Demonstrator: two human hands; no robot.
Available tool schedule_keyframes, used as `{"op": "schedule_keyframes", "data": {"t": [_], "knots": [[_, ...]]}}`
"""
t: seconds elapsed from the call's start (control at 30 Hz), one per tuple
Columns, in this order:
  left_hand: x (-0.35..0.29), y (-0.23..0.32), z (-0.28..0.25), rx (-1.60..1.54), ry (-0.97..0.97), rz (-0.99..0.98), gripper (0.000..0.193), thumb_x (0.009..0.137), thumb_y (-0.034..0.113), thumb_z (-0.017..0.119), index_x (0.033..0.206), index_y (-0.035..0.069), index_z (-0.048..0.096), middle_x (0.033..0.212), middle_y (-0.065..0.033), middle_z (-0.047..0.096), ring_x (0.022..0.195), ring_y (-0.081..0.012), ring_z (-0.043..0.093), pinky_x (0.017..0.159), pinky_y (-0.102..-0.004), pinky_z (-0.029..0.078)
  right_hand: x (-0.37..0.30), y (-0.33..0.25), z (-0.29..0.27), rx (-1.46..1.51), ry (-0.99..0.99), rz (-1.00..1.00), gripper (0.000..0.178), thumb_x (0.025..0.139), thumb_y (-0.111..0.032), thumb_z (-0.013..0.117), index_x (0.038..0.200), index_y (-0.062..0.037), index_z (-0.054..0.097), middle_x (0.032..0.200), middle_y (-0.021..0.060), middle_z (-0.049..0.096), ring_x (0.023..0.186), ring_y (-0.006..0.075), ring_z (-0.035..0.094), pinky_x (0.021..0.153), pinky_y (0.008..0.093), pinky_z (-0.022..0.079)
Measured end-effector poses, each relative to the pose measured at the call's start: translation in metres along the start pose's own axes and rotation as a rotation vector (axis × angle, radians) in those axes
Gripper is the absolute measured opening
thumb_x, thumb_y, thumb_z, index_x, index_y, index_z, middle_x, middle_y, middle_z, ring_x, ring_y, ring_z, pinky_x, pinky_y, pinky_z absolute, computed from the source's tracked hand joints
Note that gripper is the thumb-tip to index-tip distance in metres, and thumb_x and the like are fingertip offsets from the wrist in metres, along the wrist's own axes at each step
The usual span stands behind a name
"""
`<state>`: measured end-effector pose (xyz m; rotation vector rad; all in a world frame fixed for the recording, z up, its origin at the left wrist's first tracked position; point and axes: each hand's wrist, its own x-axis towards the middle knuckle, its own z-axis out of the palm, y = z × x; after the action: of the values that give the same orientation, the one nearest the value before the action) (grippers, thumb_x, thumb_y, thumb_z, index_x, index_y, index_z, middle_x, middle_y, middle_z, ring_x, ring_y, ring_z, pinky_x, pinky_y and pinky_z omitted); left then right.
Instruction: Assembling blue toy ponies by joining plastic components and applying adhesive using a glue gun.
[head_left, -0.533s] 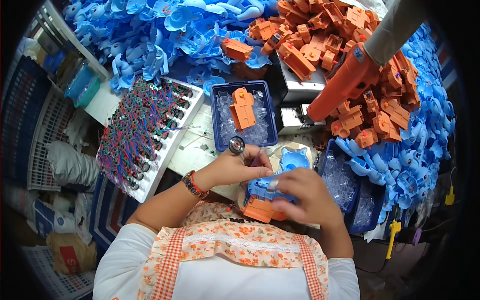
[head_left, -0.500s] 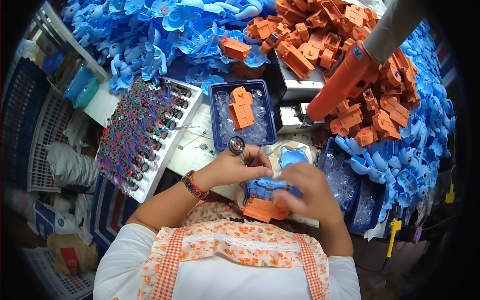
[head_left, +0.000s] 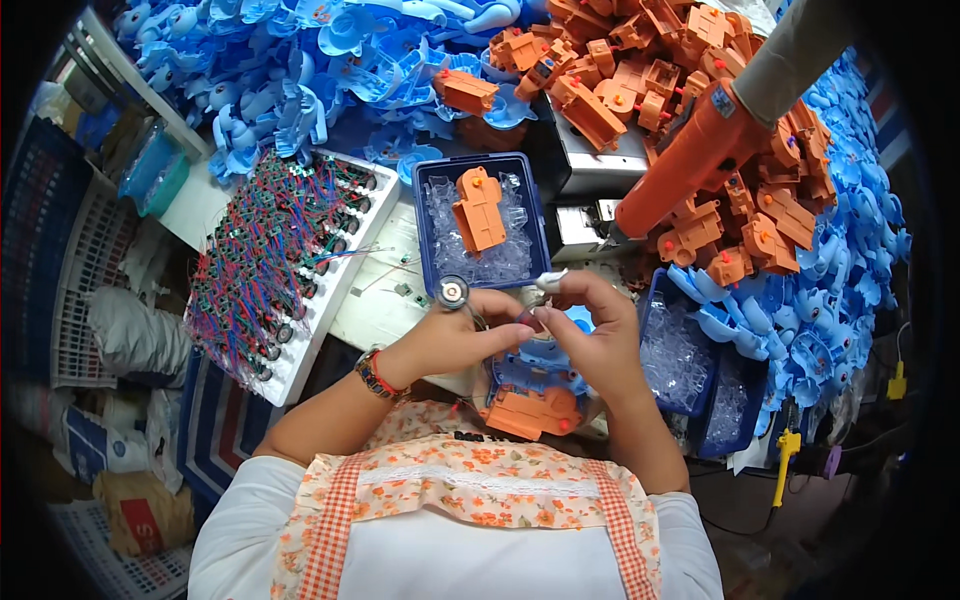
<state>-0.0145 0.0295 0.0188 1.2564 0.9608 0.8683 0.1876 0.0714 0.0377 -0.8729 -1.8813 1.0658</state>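
Observation:
My left hand (head_left: pixel 468 330) is closed round a small wired part; its round speaker (head_left: pixel 452 292), silver-rimmed with a dark ring, sticks out above the knuckles. Thumb and forefinger of my right hand (head_left: pixel 600 325) meet the left fingertips, pinching thin dark wires (head_left: pixel 532 316), mostly covered by the fingers. A white wrap (head_left: pixel 548 282) shows at a right fingertip. Just below both hands, at the table's front edge, lie a blue plastic shell (head_left: pixel 535 368) and an orange plastic housing (head_left: pixel 532 412). Part of another blue shell (head_left: pixel 580 318) shows behind my right hand.
A white foam tray (head_left: pixel 345 262) of wired boards stands left. A blue bin (head_left: pixel 548 250) with clear plastic pieces carries an orange housing (head_left: pixel 480 210). An orange electric screwdriver (head_left: pixel 690 165) hangs at right. Blue shells (head_left: pixel 350 60) and orange housings (head_left: pixel 620 75) are heaped behind; clear pieces (head_left: pixel 672 345) fill right-hand bins.
My right hand has risen from over the blue shell to the left fingertips and now pinches the wires. The speaker in my left hand has tilted and shifted slightly left.

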Motion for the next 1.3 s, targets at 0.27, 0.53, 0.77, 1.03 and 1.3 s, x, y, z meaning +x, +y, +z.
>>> {"op": "schedule_keyframes", "data": {"t": [0.27, 0.53, 0.77, 1.03, 1.3], "knots": [[-0.007, -0.009, -0.002, -0.194, 0.07, -0.06, 0.017, 0.101, 0.018, 0.058, 0.106, 0.002, 0.063, 0.096, -0.0057, 0.071, 0.088, -0.0123, 0.068, 0.075, -0.025, 0.053, -0.031, 0.014, -0.011, 0.044, 0.031, 0.178, 0.026, 0.081, 0.006, 0.069, 0.105, -0.0002, 0.063, 0.092, 0.0046, 0.064, 0.085, 0.0142, 0.064, 0.076, 0.0281, 0.051], [-0.016, -0.003, 0.003, -0.133, 0.023, 0.006, 0.013, 0.1, 0.016, 0.059, 0.102, 0.004, 0.055, 0.099, -0.0064, 0.067, 0.096, -0.0113, 0.064, 0.076, -0.0249, 0.053, -0.035, -0.003, -0.029, -0.531, -0.156, -0.19, 0.013, 0.074, -0.003, 0.074, 0.086, -0.006, 0.07, 0.081, 0.0071, 0.061, 0.077, 0.0264, 0.06, 0.073, 0.0376, 0.047], [-0.018, 0.006, 0.003, 0.065, 0.009, -0.009, 0.014, 0.095, 0.013, 0.066, 0.099, 0.003, 0.057, 0.091, -0.0018, 0.062, 0.085, -0.0078, 0.061, 0.072, -0.0238, 0.051, -0.026, -0.017, -0.024, -0.786, -0.161, -0.314, 0.013, 0.071, -0.005, 0.073, 0.081, -0.0095, 0.067, 0.082, 0.0037, 0.06, 0.082, 0.0252, 0.059, 0.074, 0.0391, 0.043], [-0.011, 0.0, 0.018, 0.075, 0.041, 0.016, 0.015, 0.097, 0.016, 0.059, 0.106, 0.005, 0.053, 0.09, -0.0026, 0.064, 0.075, -0.008, 0.061, 0.066, -0.025, 0.048, -0.023, -0.008, -0.019, -0.836, -0.306, -0.229, 0.015, 0.069, -0.006, 0.072, 0.081, -0.0108, 0.064, 0.078, 0.0044, 0.062, 0.077, 0.0239, 0.06, 0.068, 0.0374, 0.045], [-0.011, 0.003, 0.02, 0.211, 0.06, 0.039, 0.015, 0.098, 0.016, 0.056, 0.106, 0.005, 0.049, 0.075, -0.0059, 0.067, 0.07, -0.0132, 0.068, 0.064, -0.0279, 0.049, -0.026, 0.007, -0.021, -0.508, -0.326, -0.062, 0.015, 0.071, -0.005, 0.074, 0.085, -0.0046, 0.07, 0.078, 0.0111, 0.069, 0.073, 0.0305, 0.068, 0.068, 0.0398, 0.054]]}}
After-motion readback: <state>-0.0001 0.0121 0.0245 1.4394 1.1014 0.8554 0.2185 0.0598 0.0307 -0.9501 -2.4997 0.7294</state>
